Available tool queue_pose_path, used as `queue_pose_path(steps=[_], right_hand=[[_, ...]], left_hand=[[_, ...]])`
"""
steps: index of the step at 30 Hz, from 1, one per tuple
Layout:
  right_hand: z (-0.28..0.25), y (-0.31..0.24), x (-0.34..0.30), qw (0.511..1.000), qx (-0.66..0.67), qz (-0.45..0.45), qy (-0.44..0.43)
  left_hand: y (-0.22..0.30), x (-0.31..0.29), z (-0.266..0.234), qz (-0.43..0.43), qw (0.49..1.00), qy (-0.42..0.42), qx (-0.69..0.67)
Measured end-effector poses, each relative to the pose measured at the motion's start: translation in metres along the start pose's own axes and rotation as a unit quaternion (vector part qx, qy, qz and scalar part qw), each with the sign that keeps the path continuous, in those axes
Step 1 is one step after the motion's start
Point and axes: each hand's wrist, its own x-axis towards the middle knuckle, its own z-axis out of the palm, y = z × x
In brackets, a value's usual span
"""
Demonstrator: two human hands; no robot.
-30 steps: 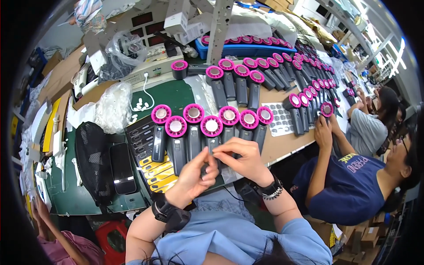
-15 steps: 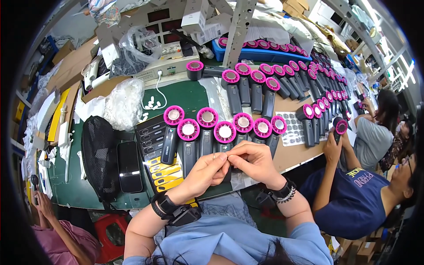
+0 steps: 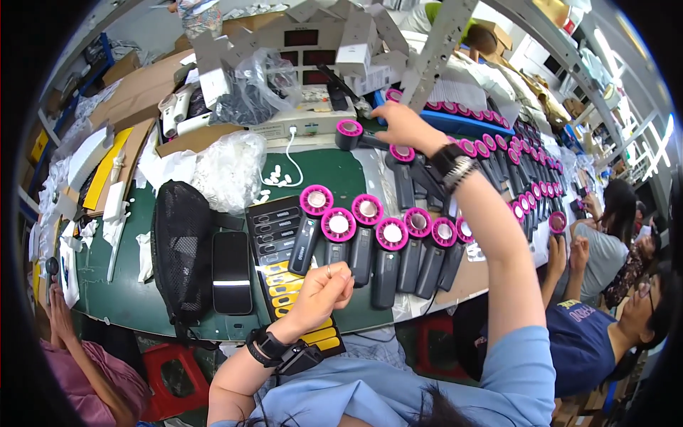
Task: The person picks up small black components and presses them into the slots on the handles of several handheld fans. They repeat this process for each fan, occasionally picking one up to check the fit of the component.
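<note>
My left hand (image 3: 324,293) is closed, thumb pressed on curled fingers, over the lower end of a sticker sheet (image 3: 276,245) with black and yellow labels. Whatever it may pinch is hidden. Just beyond it stand two staggered rows of dark grey handheld fans (image 3: 339,225) with pink round heads. My right hand (image 3: 407,129) is stretched far forward with fingers apart, near a single fan (image 3: 348,134) lying on its side and the blue bin (image 3: 455,122). Nothing shows in that hand. My right forearm covers part of the fans behind it.
A black mesh bag (image 3: 183,256) and a phone (image 3: 232,274) lie left of the sticker sheet. Behind are small white pieces (image 3: 279,175), a plastic bag (image 3: 231,171) and a white cable. A metal post (image 3: 434,60) rises by the bin. Co-workers sit on both sides.
My hands were together over the fans, fingertips meeting. My right hand has since gone forward to the back of the table; my left stayed near the front, closed. The view has shifted.
</note>
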Motion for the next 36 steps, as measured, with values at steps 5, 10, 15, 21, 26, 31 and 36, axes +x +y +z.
queue_pose_path(steps=[5, 10, 15, 21, 26, 31, 36], right_hand=[[0.068, 0.025, 0.030, 0.970, -0.045, 0.138, -0.194], [0.069, 0.011, 0.041, 0.941, -0.018, 0.174, -0.289], [0.042, -0.014, 0.058, 0.978, 0.047, 0.102, -0.177], [0.053, -0.064, 0.061, 0.958, 0.101, 0.148, -0.223], [0.060, -0.084, 0.048, 0.924, 0.148, 0.236, -0.262], [0.086, -0.081, 0.030, 0.941, 0.130, 0.208, -0.232], [0.060, -0.092, 0.031, 0.890, 0.136, 0.269, -0.342]], left_hand=[[0.007, -0.015, -0.021, -0.017, 0.999, 0.042, 0.004], [0.015, -0.027, -0.033, -0.024, 0.997, 0.075, -0.013], [0.013, -0.019, -0.037, -0.034, 0.997, 0.061, -0.023], [0.015, -0.017, -0.043, -0.028, 0.997, 0.063, -0.036], [0.023, -0.012, -0.046, -0.025, 0.996, 0.088, -0.008], [0.033, -0.003, -0.059, -0.014, 0.995, 0.100, -0.012], [0.045, 0.001, -0.073, 0.012, 0.994, 0.112, 0.002]])
